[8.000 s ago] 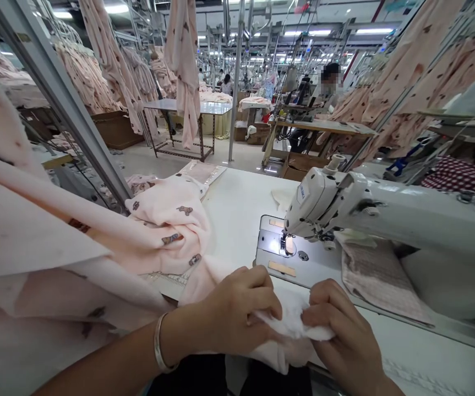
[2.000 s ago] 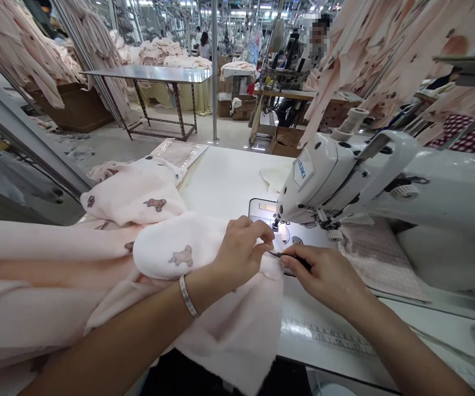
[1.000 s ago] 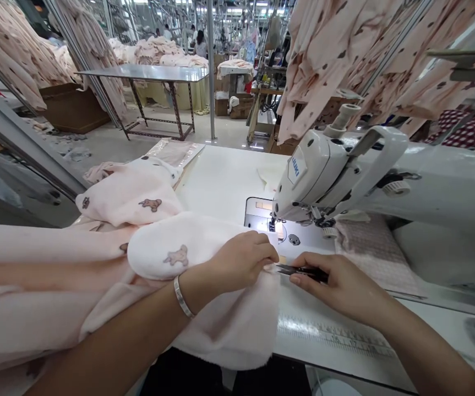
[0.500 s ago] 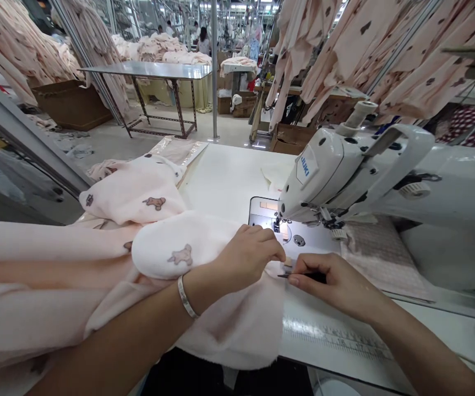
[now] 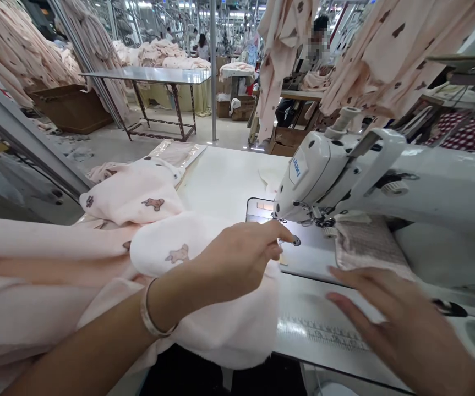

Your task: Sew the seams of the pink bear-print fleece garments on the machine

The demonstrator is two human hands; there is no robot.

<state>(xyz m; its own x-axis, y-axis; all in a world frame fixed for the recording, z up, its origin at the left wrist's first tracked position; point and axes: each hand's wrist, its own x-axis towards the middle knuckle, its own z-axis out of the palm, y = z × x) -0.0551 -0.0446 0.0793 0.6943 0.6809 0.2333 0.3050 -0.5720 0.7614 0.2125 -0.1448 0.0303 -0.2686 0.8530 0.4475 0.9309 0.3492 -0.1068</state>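
Pale pink fabric (image 5: 187,247) with small bear prints lies bunched across the left of the white sewing table (image 5: 229,176) and hangs over its front edge. My left hand (image 5: 237,261) lies on the fabric's right edge, fingers closed on it and reaching toward the needle of the white sewing machine (image 5: 323,170). My right hand (image 5: 389,313) hovers over the table at the right, fingers spread, holding nothing, blurred by motion. A dark pair of thread snips (image 5: 447,308) lies on the table just beyond that hand.
A grey-pink cloth pad (image 5: 365,247) lies under the machine arm, and a ruler strip (image 5: 323,330) runs along the table's front edge. Pink garments (image 5: 386,49) hang overhead. A metal table (image 5: 150,74), cardboard boxes and a person (image 5: 317,38) stand behind.
My right hand has let go of the snips and pulled back to the right, opening flat. My left hand has pushed the fabric edge closer to the needle.
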